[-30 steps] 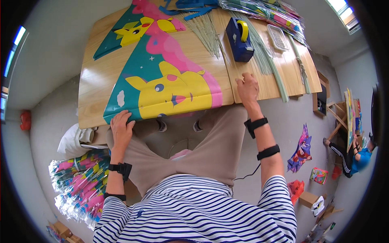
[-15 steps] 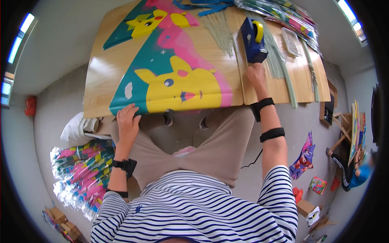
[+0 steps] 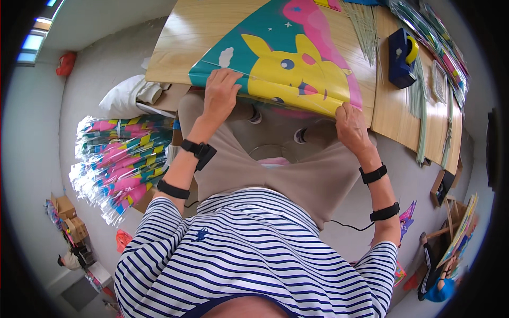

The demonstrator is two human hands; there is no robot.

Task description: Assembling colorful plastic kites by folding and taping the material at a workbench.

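A triangular kite sail (image 3: 291, 63), printed with a yellow cartoon face on teal and pink, lies on the table with its wide edge hanging over the near side. A thin pale stick (image 3: 241, 72) runs across its lower part, close to that edge. My left hand (image 3: 221, 93) is closed on the sail's teal left end, fingers bent over the front and thumb hidden. At the pink right end, my right hand (image 3: 352, 124) pinches the edge. Whether the stick is inside either grip is hidden by the fingers.
On the table's right part stand a blue tape dispenser (image 3: 402, 58) with yellow tape, pale thin sticks (image 3: 417, 106) and a clear plastic box (image 3: 439, 82). Packed kites in shiny wrap (image 3: 124, 153) are piled at my left. A person (image 3: 442, 289) sits far right.
My right hand has left the tape dispenser and now pinches the sail's right end. My left hand has shifted up onto the sail. The whole view has swung left.
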